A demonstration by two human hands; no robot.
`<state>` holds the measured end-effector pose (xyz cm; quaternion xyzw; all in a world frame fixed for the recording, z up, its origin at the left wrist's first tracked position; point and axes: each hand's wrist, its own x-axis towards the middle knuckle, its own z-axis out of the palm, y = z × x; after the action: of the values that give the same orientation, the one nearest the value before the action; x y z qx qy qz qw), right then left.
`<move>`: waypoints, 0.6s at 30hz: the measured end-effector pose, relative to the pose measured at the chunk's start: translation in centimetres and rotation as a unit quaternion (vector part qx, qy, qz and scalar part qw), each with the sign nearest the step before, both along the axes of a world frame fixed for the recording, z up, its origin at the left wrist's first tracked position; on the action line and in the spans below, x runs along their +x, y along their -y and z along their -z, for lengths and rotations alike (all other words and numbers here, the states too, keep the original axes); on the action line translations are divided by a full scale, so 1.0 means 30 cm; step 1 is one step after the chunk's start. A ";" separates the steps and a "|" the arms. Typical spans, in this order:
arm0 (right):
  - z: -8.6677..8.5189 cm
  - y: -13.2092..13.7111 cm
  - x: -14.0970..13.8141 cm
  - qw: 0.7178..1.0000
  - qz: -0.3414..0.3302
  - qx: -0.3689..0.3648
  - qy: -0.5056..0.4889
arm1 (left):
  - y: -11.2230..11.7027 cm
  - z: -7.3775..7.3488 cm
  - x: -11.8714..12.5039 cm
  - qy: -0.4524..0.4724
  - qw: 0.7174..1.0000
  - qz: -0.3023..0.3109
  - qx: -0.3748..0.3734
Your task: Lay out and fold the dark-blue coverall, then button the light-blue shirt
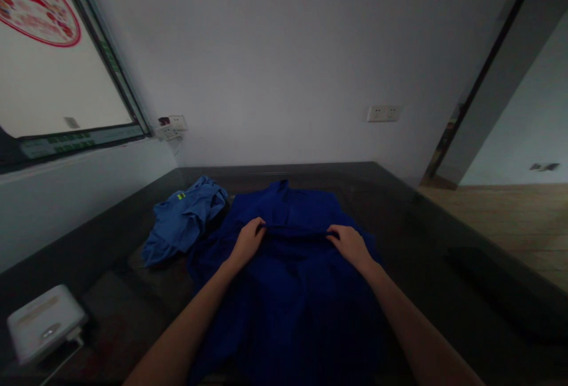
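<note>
A dark blue garment [293, 291] lies spread on the dark table [444, 256] in front of me. My left hand [247, 242] is closed, pinching a fold of the dark blue cloth near its middle. My right hand [351, 245] is closed on the same fold, a little to the right. The fold runs as a raised ridge between the two hands. A lighter blue garment [184, 220] lies crumpled to the left, beside the dark one.
A white box-shaped device [44, 322] with a cable sits at the table's near left corner. A window [53, 78] is on the left wall. Wall sockets [384, 113] are on the far wall. An open doorway [510, 137] is at the right.
</note>
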<state>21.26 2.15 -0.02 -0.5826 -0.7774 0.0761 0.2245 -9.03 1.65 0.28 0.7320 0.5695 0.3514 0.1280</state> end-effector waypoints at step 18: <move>-0.093 -0.051 0.245 0.603 0.152 0.189 -0.760 | -0.037 -0.148 -0.356 0.510 0.835 -0.204 0.034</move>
<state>28.62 3.68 2.79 -0.3696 -0.2242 0.3076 0.8477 -19.70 2.77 4.72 0.3204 0.5471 0.7125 0.3007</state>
